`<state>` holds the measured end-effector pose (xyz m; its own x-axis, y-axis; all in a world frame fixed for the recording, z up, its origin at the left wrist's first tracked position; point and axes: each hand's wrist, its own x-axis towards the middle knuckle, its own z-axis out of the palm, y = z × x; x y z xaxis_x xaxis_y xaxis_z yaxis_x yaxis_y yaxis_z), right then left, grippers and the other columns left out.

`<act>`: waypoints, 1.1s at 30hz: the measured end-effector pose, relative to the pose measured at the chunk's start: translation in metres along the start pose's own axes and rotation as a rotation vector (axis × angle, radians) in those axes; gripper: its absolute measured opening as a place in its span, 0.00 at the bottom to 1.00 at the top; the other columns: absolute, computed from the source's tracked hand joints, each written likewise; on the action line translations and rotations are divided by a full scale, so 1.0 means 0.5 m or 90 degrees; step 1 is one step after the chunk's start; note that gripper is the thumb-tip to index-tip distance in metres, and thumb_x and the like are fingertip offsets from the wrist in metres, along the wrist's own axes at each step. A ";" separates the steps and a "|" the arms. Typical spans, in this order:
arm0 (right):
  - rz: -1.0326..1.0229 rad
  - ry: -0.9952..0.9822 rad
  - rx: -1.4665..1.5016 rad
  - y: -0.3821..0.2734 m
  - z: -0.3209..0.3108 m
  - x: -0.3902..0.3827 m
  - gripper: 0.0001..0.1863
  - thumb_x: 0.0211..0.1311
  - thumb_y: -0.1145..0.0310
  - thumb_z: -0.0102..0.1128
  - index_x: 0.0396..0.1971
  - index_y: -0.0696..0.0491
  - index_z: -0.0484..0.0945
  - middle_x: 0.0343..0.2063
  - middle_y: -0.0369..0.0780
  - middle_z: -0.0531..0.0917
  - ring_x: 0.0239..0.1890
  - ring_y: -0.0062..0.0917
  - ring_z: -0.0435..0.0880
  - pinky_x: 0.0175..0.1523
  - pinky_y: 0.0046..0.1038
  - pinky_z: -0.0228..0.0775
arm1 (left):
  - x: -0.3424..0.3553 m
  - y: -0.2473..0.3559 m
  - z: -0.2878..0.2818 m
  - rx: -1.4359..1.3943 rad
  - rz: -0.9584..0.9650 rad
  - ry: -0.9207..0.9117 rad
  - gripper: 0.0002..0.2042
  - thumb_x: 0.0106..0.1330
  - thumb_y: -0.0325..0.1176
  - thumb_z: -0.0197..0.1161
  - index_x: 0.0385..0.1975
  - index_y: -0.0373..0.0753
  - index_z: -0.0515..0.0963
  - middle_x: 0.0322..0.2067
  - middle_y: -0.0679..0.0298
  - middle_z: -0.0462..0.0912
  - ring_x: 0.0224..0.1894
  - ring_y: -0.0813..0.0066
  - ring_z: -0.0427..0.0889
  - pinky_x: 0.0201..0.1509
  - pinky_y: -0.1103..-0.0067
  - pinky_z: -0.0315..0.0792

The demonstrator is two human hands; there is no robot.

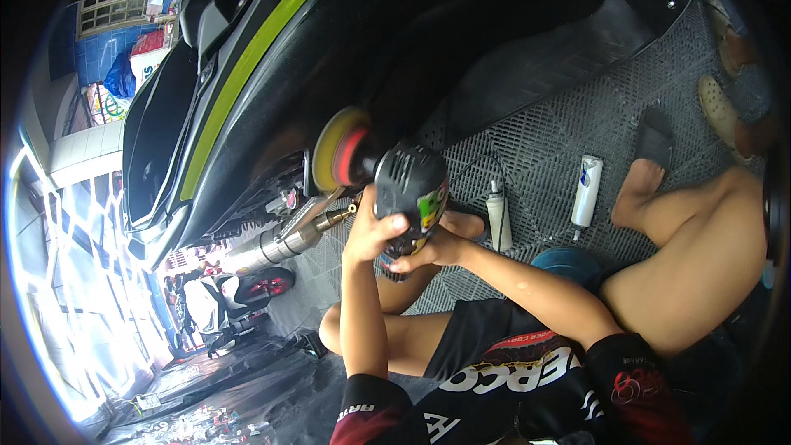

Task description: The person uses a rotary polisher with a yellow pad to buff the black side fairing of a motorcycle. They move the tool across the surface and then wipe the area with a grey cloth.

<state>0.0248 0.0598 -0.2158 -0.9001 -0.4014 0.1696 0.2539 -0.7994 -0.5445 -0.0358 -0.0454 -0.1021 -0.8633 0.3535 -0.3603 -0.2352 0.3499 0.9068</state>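
Note:
My two hands hold a black polisher (409, 171) with green and yellow markings. Around the front of its body my left hand (372, 229) is closed, thumb on the casing. Lower down, my right hand (435, 252) grips the bottom end. A yellow foam pad (329, 156) with a red backing is mounted on the polisher. The pad's face is turned toward the dark side panel (284, 107) of a scooter with a yellow-green stripe (247, 74); whether they touch I cannot tell. Below the pad is the scooter's metal exhaust pipe (284, 245).
On the grey grid mat (535, 148) lie a white tube-shaped bottle (586, 194) and a paler bottle (498, 221) with a thin cable near it. A blue tub (564, 261) sits by my leg. Another person's beige clog (717, 114) is at right. A white motorcycle (216, 301) stands behind.

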 end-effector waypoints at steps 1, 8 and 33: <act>0.027 -0.030 0.014 0.030 0.002 -0.001 0.32 0.46 0.68 0.81 0.53 0.56 0.78 0.45 0.35 0.83 0.48 0.21 0.82 0.51 0.26 0.78 | -0.023 -0.004 -0.003 -0.016 -0.001 0.013 0.51 0.45 0.57 0.81 0.62 0.25 0.67 0.53 0.53 0.79 0.54 0.66 0.79 0.62 0.71 0.72; 0.082 -0.148 -0.039 0.046 0.008 0.013 0.33 0.49 0.64 0.80 0.55 0.57 0.77 0.47 0.39 0.84 0.51 0.27 0.82 0.55 0.30 0.76 | -0.058 -0.011 -0.028 -0.041 -0.025 0.032 0.55 0.40 0.56 0.82 0.67 0.28 0.64 0.57 0.53 0.78 0.58 0.62 0.79 0.65 0.68 0.71; -0.164 0.074 0.304 -0.181 -0.077 0.057 0.32 0.49 0.71 0.76 0.56 0.55 0.74 0.48 0.37 0.79 0.54 0.24 0.79 0.62 0.33 0.73 | 0.284 0.226 0.197 0.283 -0.128 -0.256 0.44 0.57 0.63 0.68 0.60 0.26 0.68 0.40 0.46 0.84 0.36 0.61 0.88 0.41 0.72 0.83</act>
<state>-0.0374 0.1377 -0.1933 -0.9805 -0.1360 0.1421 0.1287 -0.9899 -0.0598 -0.1407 0.1299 -0.0724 -0.5656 0.5118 -0.6466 -0.0925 0.7397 0.6665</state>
